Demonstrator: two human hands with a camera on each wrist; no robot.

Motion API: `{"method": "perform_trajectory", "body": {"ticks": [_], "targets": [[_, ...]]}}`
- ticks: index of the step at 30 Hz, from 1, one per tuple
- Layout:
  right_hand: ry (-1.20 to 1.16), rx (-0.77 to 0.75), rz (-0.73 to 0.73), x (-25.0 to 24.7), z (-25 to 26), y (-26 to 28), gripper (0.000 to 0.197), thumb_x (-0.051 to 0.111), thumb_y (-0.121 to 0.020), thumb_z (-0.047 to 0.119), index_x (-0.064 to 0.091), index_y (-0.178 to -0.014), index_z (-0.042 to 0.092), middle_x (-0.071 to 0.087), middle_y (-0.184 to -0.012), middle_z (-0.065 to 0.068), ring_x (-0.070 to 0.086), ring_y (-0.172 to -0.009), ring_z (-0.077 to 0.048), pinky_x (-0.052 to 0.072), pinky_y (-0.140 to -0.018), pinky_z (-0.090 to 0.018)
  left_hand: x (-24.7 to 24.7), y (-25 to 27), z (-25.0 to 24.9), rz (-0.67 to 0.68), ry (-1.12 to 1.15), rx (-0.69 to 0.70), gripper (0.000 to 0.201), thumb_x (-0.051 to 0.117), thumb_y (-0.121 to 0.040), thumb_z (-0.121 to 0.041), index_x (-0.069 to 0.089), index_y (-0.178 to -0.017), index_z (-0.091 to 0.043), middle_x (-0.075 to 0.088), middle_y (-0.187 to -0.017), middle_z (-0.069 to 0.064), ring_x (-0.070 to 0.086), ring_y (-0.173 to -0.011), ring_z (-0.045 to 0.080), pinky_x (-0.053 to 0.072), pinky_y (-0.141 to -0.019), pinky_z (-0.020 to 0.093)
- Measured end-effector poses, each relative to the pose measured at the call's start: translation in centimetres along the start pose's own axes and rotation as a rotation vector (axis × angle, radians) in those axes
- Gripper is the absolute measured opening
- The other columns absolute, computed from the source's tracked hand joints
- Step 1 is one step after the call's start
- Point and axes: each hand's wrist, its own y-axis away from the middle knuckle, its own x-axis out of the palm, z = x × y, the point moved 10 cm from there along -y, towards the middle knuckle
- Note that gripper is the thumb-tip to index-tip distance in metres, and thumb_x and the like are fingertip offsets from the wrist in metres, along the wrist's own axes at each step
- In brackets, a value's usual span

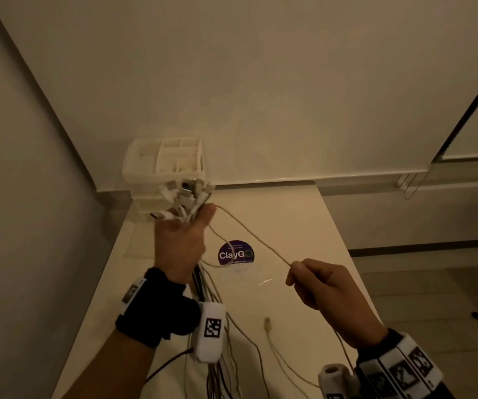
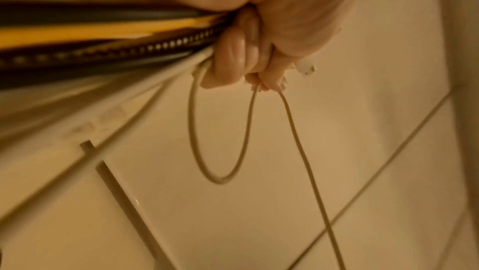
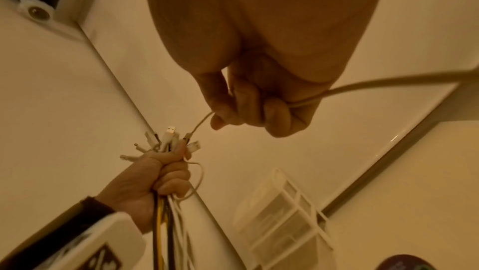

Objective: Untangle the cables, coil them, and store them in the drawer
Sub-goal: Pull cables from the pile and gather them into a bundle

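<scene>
My left hand [image 1: 181, 240] is raised above the table and grips a bundle of cables [image 1: 187, 197] in a fist, the plug ends fanning out above the fingers. The strands hang down past my wrist [image 1: 217, 355]. In the left wrist view the curled fingers [image 2: 233, 59] clamp black, yellow and white cords. My right hand [image 1: 315, 280] pinches a single white cable [image 1: 258, 240] that runs taut from the bundle's top. The right wrist view shows that cable [image 3: 362, 88] passing through the curled fingers [image 3: 259, 110] toward the bundle [image 3: 166, 143]. A white drawer unit [image 1: 163, 168] stands at the table's far left corner.
The white table [image 1: 304, 220] carries a round purple sticker [image 1: 235, 254]. A loose cable end with a plug [image 1: 267, 323] lies on the table near my right wrist. Walls close in on the left and behind; the floor is off to the right.
</scene>
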Motion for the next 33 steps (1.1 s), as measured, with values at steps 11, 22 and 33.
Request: {"method": "perform_trajectory", "body": {"ticks": [11,22,33], "targets": [[0.164,0.044,-0.125,-2.0,-0.3,-0.6,0.043,0.059,-0.092,0.020,0.047,-0.051,0.013,0.037,-0.042,0.006,0.031,-0.041,-0.004,0.034,-0.051,-0.025,0.6,2.1,-4.4,0.030,-0.125,0.245,0.014,0.080,-0.073,-0.011,0.071,-0.083,-0.016,0.074,-0.081,-0.008,0.066,-0.068,-0.004,0.053,-0.070,0.018],[0.196,0.072,-0.360,-3.4,0.3,-2.7,0.042,0.059,-0.088,0.015,0.041,-0.051,0.015,0.033,-0.045,0.005,0.031,-0.046,-0.007,0.033,-0.052,-0.028,4.6,4.3,-3.9,0.289,-0.138,0.268,0.010,0.077,-0.075,-0.019,0.075,-0.085,-0.017,0.074,-0.075,-0.011,0.068,-0.070,0.000,0.047,-0.062,0.008],[0.246,0.240,-0.494,-8.1,-4.0,-1.0,0.037,0.057,-0.093,0.018,0.049,-0.058,0.006,0.041,-0.050,-0.003,0.038,-0.051,-0.017,0.035,-0.054,-0.028,1.5,3.0,-3.0,0.328,0.028,0.166,0.004,0.076,-0.069,-0.022,0.076,-0.072,-0.025,0.071,-0.063,-0.014,0.064,-0.056,-0.003,0.045,-0.055,0.008]]}}
